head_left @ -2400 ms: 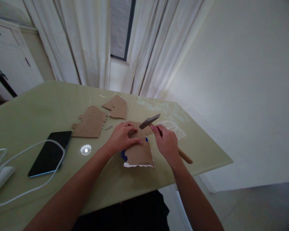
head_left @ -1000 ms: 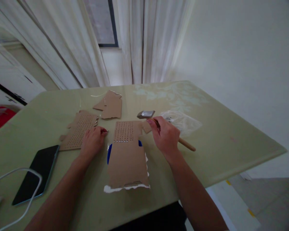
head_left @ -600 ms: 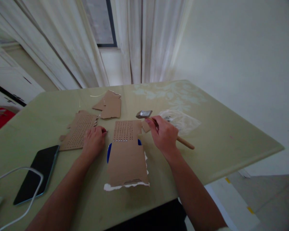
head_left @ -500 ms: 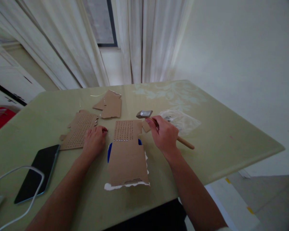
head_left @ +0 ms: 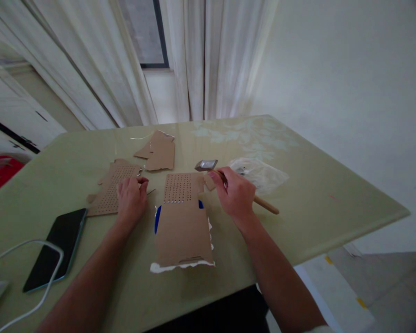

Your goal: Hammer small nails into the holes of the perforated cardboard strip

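My right hand (head_left: 236,190) is wrapped around the wooden handle of a hammer (head_left: 266,204). Its metal head (head_left: 206,165) is raised just past the far right corner of a cardboard piece (head_left: 183,236) with rows of holes. Shiny nail heads (head_left: 176,201) line the lowest row of those holes. My left hand (head_left: 132,195) rests by the right edge of a second perforated cardboard sheet (head_left: 107,196), thumb and fingers curled together; what they pinch is hidden. A thin nail (head_left: 151,191) shows beside this hand; whether it touches the hand I cannot tell.
A clear plastic bag (head_left: 260,175) with small dark bits lies right of the hammer. Cardboard scraps (head_left: 160,155) sit farther back. Blue edges (head_left: 157,219) show beneath the near cardboard. To the left are a phone (head_left: 55,249) and a white cable (head_left: 52,277).
My left hand has drawn a little to the left, away from the near cardboard, and the nail beside it shows more fully. My right hand and the hammer have barely moved.
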Tool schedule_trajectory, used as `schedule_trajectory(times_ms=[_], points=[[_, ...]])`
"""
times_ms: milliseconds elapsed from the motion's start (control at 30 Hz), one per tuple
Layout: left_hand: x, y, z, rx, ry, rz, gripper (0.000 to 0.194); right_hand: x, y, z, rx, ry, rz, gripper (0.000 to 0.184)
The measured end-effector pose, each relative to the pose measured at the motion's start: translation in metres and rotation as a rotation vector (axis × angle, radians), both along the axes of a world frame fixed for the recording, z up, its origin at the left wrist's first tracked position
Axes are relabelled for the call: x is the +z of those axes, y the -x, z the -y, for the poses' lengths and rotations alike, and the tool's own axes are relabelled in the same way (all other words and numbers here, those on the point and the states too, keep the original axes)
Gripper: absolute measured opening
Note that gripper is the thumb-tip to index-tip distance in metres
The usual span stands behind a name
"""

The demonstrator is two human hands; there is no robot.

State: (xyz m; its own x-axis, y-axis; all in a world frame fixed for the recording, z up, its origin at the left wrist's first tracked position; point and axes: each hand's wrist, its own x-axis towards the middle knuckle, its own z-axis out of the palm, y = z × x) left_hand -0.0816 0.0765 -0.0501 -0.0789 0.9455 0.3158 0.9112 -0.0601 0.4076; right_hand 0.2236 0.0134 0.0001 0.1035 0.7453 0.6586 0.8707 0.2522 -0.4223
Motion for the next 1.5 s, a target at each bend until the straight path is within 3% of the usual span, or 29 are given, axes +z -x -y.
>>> schedule_trajectory(times_ms=[67,167,267,367,500,800,1500], points=[[0.007,-0.004,0.002,-0.011,-0.059,0.194,0.029,0.0,0.0,-0.001,-0.008,0.014,-0.001,0.054],[0.02,-0.019,0.015,-0.142,-0.159,0.616,0.028,0.0,0.0,-0.001,-0.02,0.042,-0.004,0.051],[0.034,-0.039,0.036,-0.298,-0.168,0.755,0.028,0.0,0.0,-0.001,-0.029,0.045,-0.008,0.051],[0.043,-0.052,0.053,-0.41,-0.156,0.723,0.016,-0.001,0.001,0.0,-0.021,0.049,-0.007,0.052],[0.047,-0.055,0.061,-0.446,-0.119,0.612,0.012,-0.002,0.001,0.0,-0.021,0.064,0.015,0.053],[0.049,-0.056,0.062,-0.498,-0.024,0.573,0.016,0.0,0.002,0.001,-0.016,0.056,0.032,0.057],[0.051,-0.057,0.064,-0.542,-0.109,0.504,0.014,0.0,0.004,0.001,-0.004,0.081,0.042,0.062]])
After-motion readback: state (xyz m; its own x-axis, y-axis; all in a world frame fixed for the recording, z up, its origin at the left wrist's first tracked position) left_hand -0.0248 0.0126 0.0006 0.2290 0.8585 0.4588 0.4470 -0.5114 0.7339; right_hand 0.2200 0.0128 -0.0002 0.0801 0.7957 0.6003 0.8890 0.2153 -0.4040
